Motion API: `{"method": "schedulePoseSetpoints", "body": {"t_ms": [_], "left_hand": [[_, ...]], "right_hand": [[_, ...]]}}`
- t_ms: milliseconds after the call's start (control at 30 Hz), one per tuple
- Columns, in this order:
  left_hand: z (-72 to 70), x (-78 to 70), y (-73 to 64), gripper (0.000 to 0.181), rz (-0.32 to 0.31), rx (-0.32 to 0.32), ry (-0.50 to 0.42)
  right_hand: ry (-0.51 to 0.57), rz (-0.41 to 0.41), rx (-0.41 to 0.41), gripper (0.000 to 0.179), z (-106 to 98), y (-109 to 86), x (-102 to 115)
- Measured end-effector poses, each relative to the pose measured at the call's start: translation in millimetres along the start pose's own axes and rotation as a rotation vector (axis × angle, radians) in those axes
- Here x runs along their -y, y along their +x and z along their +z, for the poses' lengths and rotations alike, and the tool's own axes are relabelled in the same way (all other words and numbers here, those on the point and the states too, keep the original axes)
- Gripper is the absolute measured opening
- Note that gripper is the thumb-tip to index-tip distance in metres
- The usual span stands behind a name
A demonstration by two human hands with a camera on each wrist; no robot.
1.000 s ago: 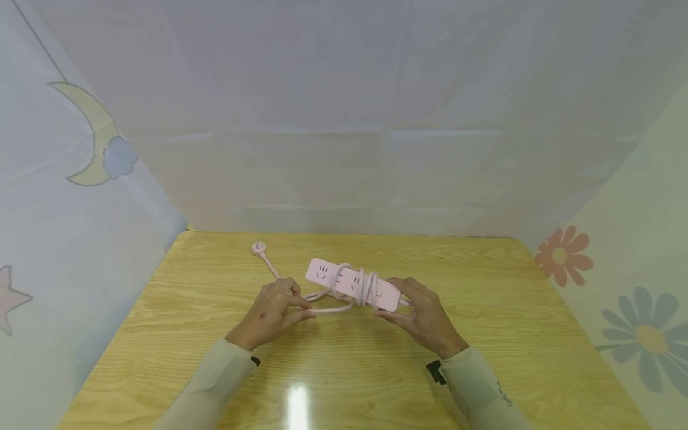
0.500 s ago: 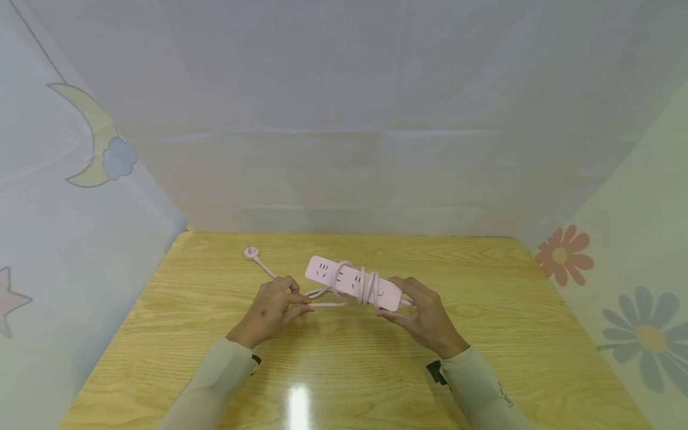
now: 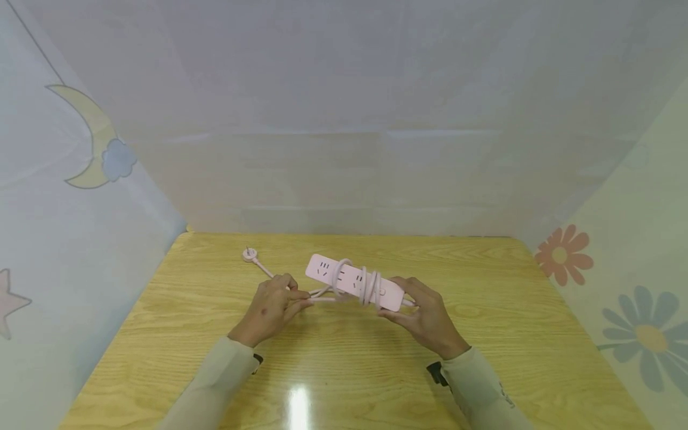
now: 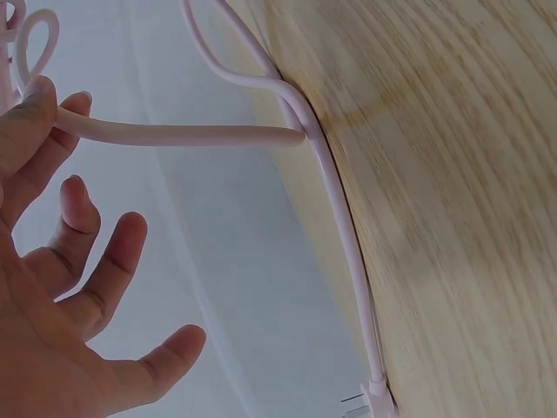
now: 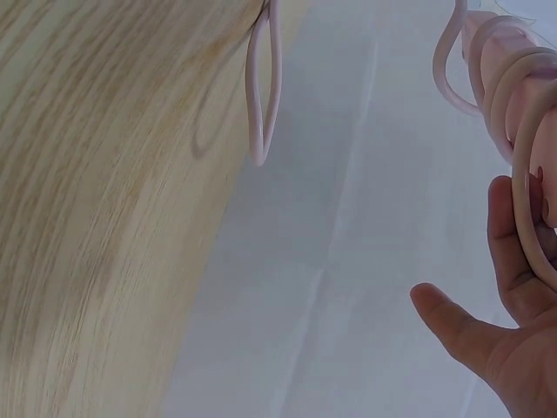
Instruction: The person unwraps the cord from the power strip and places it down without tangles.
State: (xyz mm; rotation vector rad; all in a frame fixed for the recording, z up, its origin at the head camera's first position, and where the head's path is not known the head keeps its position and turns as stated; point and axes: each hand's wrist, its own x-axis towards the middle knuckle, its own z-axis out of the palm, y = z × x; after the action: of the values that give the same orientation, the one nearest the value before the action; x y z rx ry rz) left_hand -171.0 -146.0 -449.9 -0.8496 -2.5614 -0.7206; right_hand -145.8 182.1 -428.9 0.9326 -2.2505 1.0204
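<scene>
A pink power strip (image 3: pixel 353 282) is tilted above the table, several turns of its pink cord (image 5: pixel 509 78) wound round it. My right hand (image 3: pixel 424 316) grips the strip's right end, where the cord comes out. To the left, my left hand (image 3: pixel 274 306) pinches the cord (image 4: pixel 174 135) between thumb and index finger, its other fingers spread apart in the left wrist view. Beyond the left hand the plug (image 3: pixel 249 255) lies on the table, prongs showing. A hanging loop of cord (image 5: pixel 264 104) appears in the right wrist view.
The wooden table (image 3: pixel 344 370) spreads under both hands, with a bright light reflection near its front. A pale curtain (image 3: pixel 344 173) stands behind the table's back edge, and printed sheets with a moon (image 3: pixel 88 113) and flowers (image 3: pixel 559 257) flank the sides.
The left hand has shifted slightly left and up, and the cord it pinches is drawn straighter and higher. The plug has slid a little left and toward the person. The strip has hardly moved.
</scene>
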Motion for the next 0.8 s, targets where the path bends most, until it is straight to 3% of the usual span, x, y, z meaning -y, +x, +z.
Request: {"method": "schedulePoseSetpoints", "body": {"t_ms": [100,300,533,800], "left_hand": [[0.4,0.0,1.2,0.015,0.001,-0.004,0.012],[1.4,0.1,3.4,0.015,0.000,-0.036,0.041],[2.7,-1.6,4.8,0.015,-0.065,-0.037,0.063],[2.4,-4.8,7.6,0.015,-0.097,-0.054,0.072]], "right_hand": [[0.010,0.025,0.008,0.063,-0.2,-0.7,-0.5],[0.013,-0.002,-0.012,0.064,0.5,-2.0,-2.4],[0.030,0.046,0.014,0.063,-0.8,-3.2,-1.4],[0.032,0.005,-0.018,0.067,0.8,-4.2,-2.0]]}}
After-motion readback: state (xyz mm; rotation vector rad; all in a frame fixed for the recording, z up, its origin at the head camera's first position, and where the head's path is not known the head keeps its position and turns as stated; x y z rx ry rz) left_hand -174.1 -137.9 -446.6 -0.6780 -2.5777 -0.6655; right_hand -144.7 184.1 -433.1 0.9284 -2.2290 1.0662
